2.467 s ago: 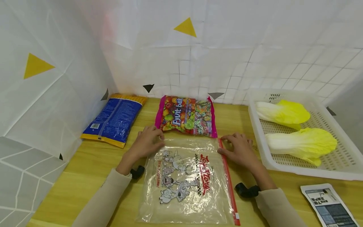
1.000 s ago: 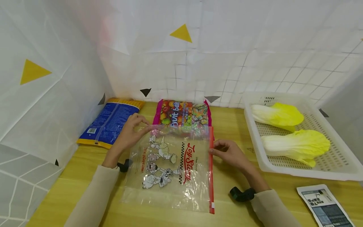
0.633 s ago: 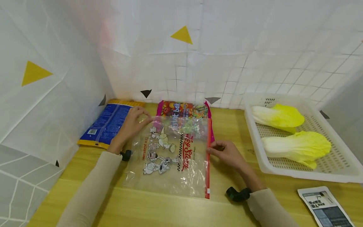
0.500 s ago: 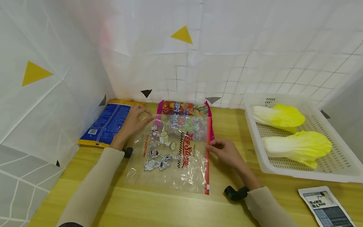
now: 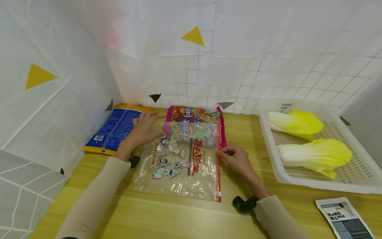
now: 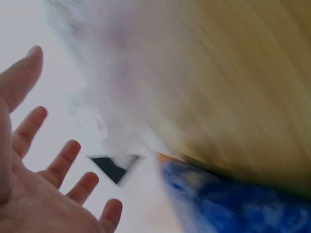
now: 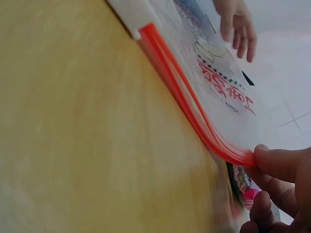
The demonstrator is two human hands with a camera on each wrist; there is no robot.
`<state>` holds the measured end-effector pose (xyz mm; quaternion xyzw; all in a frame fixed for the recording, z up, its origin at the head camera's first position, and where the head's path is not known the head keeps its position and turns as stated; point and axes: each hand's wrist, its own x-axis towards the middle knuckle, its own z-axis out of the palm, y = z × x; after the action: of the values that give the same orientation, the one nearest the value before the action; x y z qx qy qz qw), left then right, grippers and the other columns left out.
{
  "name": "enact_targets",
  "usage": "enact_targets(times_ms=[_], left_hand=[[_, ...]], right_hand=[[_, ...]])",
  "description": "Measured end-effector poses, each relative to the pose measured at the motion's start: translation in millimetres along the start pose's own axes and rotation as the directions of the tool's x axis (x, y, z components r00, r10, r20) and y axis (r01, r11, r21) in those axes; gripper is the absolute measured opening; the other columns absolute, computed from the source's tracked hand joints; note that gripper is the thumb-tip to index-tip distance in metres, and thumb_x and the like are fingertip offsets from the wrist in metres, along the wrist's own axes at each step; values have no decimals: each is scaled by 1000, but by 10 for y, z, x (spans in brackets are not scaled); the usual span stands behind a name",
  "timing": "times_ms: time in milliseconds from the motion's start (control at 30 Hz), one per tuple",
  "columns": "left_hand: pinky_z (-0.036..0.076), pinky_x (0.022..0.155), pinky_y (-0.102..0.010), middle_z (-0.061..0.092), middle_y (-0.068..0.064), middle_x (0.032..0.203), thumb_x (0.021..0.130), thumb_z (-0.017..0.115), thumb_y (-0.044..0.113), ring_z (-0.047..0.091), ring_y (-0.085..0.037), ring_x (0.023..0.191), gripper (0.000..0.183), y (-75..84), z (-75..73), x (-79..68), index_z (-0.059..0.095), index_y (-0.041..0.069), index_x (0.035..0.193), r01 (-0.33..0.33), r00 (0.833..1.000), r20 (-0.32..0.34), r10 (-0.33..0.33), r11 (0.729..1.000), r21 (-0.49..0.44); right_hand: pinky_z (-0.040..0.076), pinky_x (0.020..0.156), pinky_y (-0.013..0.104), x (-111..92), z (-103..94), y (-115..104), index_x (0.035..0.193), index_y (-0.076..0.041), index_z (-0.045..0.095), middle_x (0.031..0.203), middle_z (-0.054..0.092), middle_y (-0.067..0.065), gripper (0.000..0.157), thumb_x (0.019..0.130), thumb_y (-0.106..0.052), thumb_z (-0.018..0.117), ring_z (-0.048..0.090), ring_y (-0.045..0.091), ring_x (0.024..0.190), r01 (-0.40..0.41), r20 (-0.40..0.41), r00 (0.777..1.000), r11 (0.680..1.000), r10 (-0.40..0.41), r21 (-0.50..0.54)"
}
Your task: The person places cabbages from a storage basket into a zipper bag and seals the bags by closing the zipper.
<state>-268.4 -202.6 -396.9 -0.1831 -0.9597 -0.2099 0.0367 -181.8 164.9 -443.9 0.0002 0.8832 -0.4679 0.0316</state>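
Note:
A clear zip bag (image 5: 179,179) printed with cartoon figures and red lettering lies on the wooden table, its far part overlapping the colourful fruit candy bag (image 5: 191,114) behind it. My right hand (image 5: 237,160) pinches the bag's red zip edge between thumb and finger. That grip shows close up in the right wrist view, where the red zip strip (image 7: 182,97) bends up to the thumb. At the bag's far left corner is my left hand (image 5: 145,129). Its fingers are spread and hold nothing in the left wrist view.
Left of the bag lies a blue and yellow packet (image 5: 114,129), partly behind my left hand. At right stands a white plastic basket (image 5: 270,159) holding two cabbages (image 5: 316,156). A white and grey pouch (image 5: 343,215) is nearer the front. White sheeting walls the back and left.
The zip bag has moved away from me and leftward, and now covers part of the candy bag. My left fingers have come off its far edge; my right hand still pinches the zip edge.

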Motion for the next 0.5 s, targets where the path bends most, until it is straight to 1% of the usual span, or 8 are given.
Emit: enact_targets(times_ms=[100,167,233,267,333,367,400,500], left_hand=[[21,105,-65,40,-13,157,89,78,40,24,-40,148,63,270,22,-108,54,28,146,-61,998,-27,62,998,28],[23,106,-64,43,-12,155,88,78,41,28,-38,147,60,465,85,-179,57,28,143,-105,994,-33,106,994,40],[25,107,-62,46,-12,153,88,79,41,32,-37,145,56,649,182,-244,61,29,139,-146,989,-18,147,989,40],[24,109,-63,47,-11,152,88,79,42,33,-36,145,54,736,236,-274,62,30,138,-160,987,-2,160,986,37],[26,109,-62,50,-9,148,88,78,44,37,-34,142,52,889,345,-327,63,32,137,-175,984,46,173,984,42],[26,109,-62,52,-8,145,88,77,46,38,-34,140,52,954,397,-346,63,34,136,-181,982,71,177,982,53],[27,109,-63,53,-8,141,89,76,48,40,-33,138,52,1010,445,-363,63,35,137,-187,979,97,181,981,59],[28,109,-63,56,-7,131,89,74,52,44,-31,132,56,1119,548,-403,60,36,140,-197,969,167,180,977,88]], right_hand=[[44,69,28,-14,-1,1,91,-8,79,88,73,4,21,93,-29,76,54,15,80,10,7,1000,1000,-10,5],[42,76,31,-20,5,6,91,-9,79,89,74,4,19,93,-28,76,55,15,81,24,10,1000,1000,-24,7],[35,85,36,-25,11,15,90,-10,80,88,74,4,18,92,-28,77,56,16,82,43,12,999,999,-43,8],[32,88,38,-27,14,18,89,-11,80,88,75,4,18,92,-29,77,56,17,83,55,13,998,998,-55,-1],[24,89,41,-29,18,25,87,-13,80,88,75,3,18,91,-30,77,58,17,84,83,13,997,996,-82,-27],[24,89,42,-30,19,31,86,-14,80,88,75,3,18,91,-30,77,58,17,84,95,17,995,995,-94,-40],[21,88,41,-32,17,36,85,-14,80,89,76,2,18,92,-31,77,58,17,84,108,19,994,993,-107,-55],[32,88,39,-40,9,58,87,-15,80,91,76,2,18,93,-32,76,59,16,84,123,25,992,989,-121,-80]])
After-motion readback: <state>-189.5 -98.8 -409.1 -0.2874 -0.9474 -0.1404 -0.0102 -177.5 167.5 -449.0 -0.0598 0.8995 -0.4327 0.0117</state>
